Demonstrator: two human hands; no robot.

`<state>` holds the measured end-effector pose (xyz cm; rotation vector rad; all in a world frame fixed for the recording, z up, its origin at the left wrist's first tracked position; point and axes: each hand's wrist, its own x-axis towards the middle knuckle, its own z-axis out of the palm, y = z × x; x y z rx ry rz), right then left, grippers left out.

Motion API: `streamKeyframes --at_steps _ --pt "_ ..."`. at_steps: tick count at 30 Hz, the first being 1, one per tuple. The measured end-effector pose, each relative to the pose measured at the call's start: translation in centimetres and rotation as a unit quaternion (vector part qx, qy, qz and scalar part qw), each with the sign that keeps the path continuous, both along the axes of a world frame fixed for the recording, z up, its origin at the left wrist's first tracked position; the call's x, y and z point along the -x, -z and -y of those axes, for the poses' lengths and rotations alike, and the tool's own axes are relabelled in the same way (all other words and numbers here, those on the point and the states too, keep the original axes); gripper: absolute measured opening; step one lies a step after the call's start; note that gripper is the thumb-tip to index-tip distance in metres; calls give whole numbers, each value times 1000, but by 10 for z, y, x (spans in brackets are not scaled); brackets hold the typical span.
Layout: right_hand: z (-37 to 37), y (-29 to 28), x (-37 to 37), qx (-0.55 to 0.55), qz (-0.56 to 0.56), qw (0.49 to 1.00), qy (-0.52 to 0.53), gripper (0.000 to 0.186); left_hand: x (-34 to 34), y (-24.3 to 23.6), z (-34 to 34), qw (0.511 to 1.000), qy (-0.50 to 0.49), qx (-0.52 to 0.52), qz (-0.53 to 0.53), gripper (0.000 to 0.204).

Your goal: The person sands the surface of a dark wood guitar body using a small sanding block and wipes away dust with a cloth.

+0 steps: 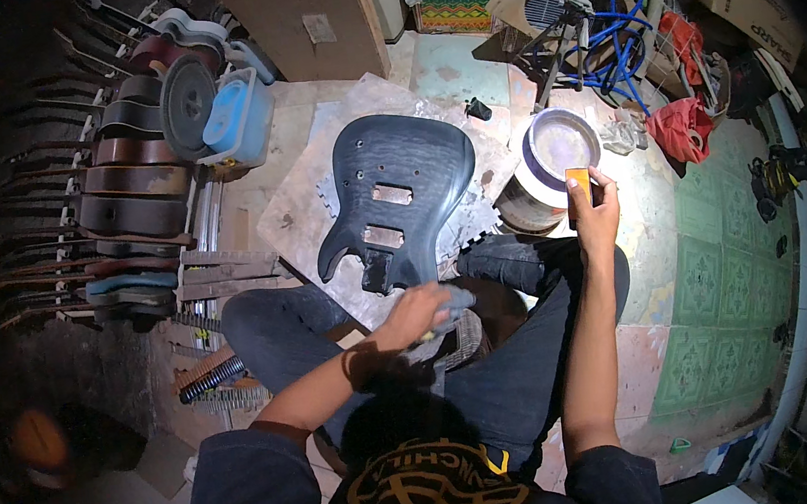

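Note:
A dark grey electric guitar body [403,163] lies in front of me on a pale, dusty board [294,220], its neck pocket toward me. My left hand [414,317] is just below the body's near end, closed around a grey-blue cloth [454,300] that is partly blurred. Over on the right, my right hand [599,209] grips a small orange block [577,180] between thumb and fingers. That block is at the near rim of a round tub [530,198], which has a pale shallow interior.
Several guitars [133,169] stand in a rack along the left. A clear bin with blue containers [239,114] sits beside them. Behind the tub are coiled blue hose [621,34] and a red bag [681,132]. A cardboard box [305,22] stands at the far side.

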<state>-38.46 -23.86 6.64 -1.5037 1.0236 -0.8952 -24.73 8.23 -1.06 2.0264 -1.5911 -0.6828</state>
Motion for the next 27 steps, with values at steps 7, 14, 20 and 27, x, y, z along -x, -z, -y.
streamKeyframes --at_steps 7,14,20,27 --pt "-12 -14 0 -10 -28 999 10 49 -74 -42 -2 965 -101 -128 -204 30" --pt "-3 -12 1 6 -68 998 6 48 -265 -66 -8 820 -538 144 129 39" --pt "-10 -22 -20 -16 -71 997 -22 46 -306 23 29 772 -579 -5 262 76" --pt "-12 -29 -35 -33 -117 992 -47 45 -214 5 236 910 -281 158 261 80"
